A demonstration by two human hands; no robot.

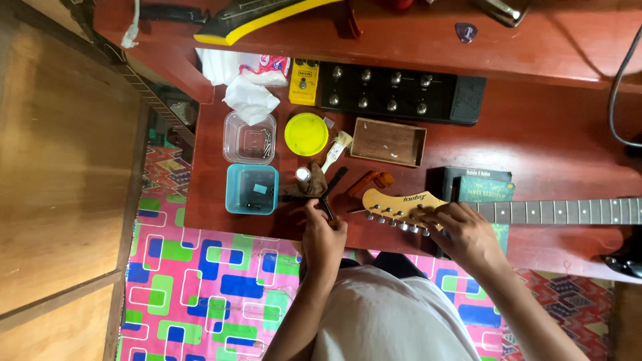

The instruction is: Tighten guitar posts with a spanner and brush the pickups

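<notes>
On red-brown desk (535, 127), guitar headstock (394, 202).

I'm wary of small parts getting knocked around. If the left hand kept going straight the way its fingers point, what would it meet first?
The left hand points up the desk. It already touches the black three-armed tool; just past that stands the small white-capped bottle, likely first, though depth is unclear.

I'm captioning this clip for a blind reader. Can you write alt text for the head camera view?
Seen from above, a person's right hand rests on the headstock of an electric guitar lying on a red table, while the left hand touches a black tool. Small tubs, a yellow lid and a wooden tray sit nearby.
</notes>
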